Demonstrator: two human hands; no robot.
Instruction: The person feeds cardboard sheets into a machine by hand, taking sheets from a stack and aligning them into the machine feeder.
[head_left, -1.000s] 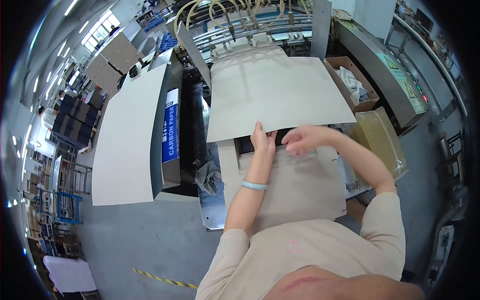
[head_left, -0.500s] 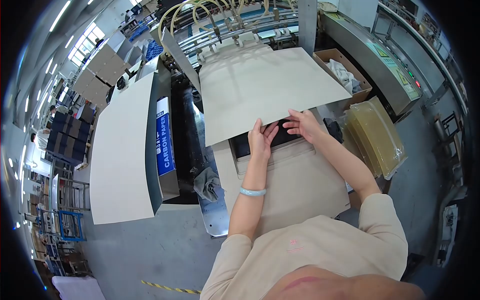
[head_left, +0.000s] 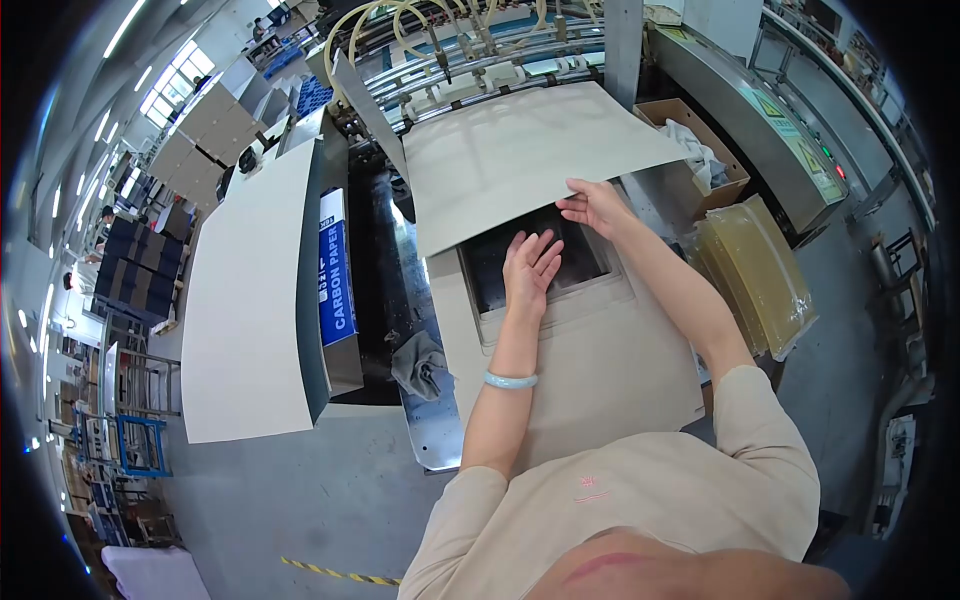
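Note:
A large pale cardboard sheet (head_left: 530, 150) lies tilted, its far edge at the machine's rollers and its near edge raised over the feed table. My right hand (head_left: 597, 208) pinches that near edge, thumb on top and fingers below. My left hand (head_left: 530, 272) is open, palm up with fingers apart, just below the sheet and not holding it. Beneath the hands is a dark rectangular recess (head_left: 490, 278) framed by beige board (head_left: 600, 370). A pale blue bangle (head_left: 510, 381) circles my left wrist.
The machine's rollers and hoses (head_left: 470, 60) stand ahead. On the left are a stack of white sheets (head_left: 250, 300), a blue carbon paper box (head_left: 336, 275) and a grey rag (head_left: 418, 364). To the right are a cardboard box with cloths (head_left: 735, 185) and yellowish wrapped sheets (head_left: 757, 275).
The cardboard sheet has slid forward toward the rollers, uncovering more of the dark recess. My left hand has come off its edge; my right hand has moved forward with it.

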